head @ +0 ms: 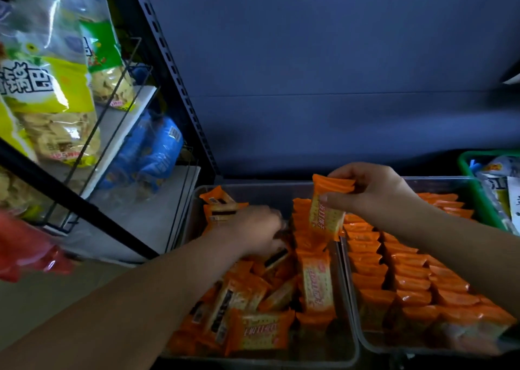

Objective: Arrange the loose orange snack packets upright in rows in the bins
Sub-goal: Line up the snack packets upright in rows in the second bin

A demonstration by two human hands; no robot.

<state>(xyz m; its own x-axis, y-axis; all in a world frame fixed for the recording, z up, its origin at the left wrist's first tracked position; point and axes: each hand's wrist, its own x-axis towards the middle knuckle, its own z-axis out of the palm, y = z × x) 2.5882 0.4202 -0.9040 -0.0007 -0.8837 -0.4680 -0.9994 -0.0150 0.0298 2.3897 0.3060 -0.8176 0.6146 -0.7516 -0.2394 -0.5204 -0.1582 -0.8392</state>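
Head cam view, so here's where you're at: your right hand (pixel 374 192) pinches one orange packet (pixel 327 210) between thumb and fingertips. It's held upright just above the upright row (pixel 302 229) that runs along the right side of the left bin (pixel 247 186). Your left hand (pixel 253 229) is down in the loose pile (pixel 253 299) filling the left and near part of that same bin. Its fingers are curled downward, but honestly I can't tell if it actually has hold of a packet or is just digging. The right bin (pixel 363 341) looks pretty much done, packed with neat standing rows. So I'd say you're mid-placement, with roughly half the left bin to go. Next move, as I see it: drop the held packet straight down into the row, on edge, snug against its neighbours so it doesn't flop. After that, the left hand needs to fish one out of the jumble and start a second row beside the first.
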